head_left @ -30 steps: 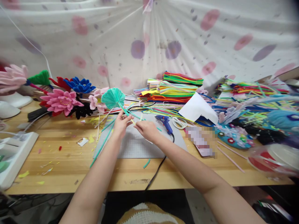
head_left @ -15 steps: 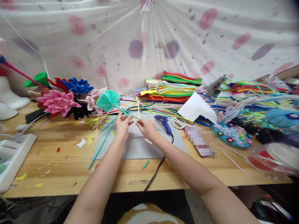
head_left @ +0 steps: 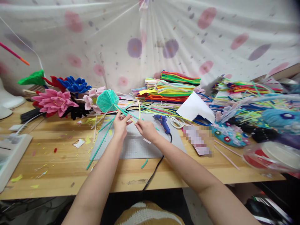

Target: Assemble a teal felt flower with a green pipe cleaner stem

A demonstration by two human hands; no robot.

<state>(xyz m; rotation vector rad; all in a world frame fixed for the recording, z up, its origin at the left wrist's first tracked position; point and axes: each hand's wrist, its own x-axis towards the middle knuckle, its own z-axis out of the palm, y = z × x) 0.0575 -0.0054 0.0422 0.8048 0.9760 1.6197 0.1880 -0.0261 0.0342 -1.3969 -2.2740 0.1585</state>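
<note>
My left hand (head_left: 120,125) is closed on the teal stem of a fan-shaped pipe-cleaner leaf (head_left: 107,101), just below the leaf. A pale yellow pipe cleaner (head_left: 139,110) runs between my two hands, and its free end sticks up above my right hand (head_left: 146,129). The fingertips of my right hand pinch it close beside the stem. Whether the yellow piece loops around the stem is too small to tell. Both hands are above a grey cutting mat (head_left: 131,151). Loose teal pipe cleaners (head_left: 99,151) lie left of my left hand.
A blue glue gun (head_left: 162,122) lies on the mat's right side, its black cord running to the front edge. Scissors (head_left: 177,122) and white paper (head_left: 195,107) are beyond. Pipe-cleaner bundles (head_left: 173,87) are stacked behind; finished flowers (head_left: 56,101) stand left. A power strip (head_left: 17,156) is far left.
The whole view has shifted slightly, so things sit a little further left. The yellow pipe cleaner's free end now curves more. Both hands keep their hold.
</note>
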